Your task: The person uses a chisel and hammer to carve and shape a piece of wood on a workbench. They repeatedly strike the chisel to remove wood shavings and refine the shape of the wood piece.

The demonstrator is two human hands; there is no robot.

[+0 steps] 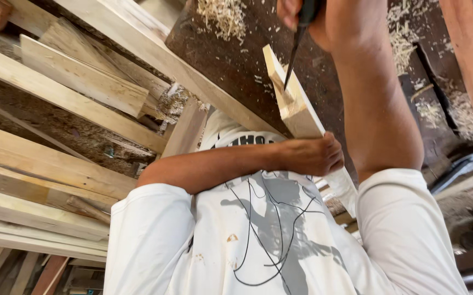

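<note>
Chisel (295, 48) blade-down on slanting plank (296, 106)

Right hand (324, 22) cut off by the top edge, chisel (296, 49) handle too. Strip (302, 117) partly hidden under the left hand (313, 155).
</note>
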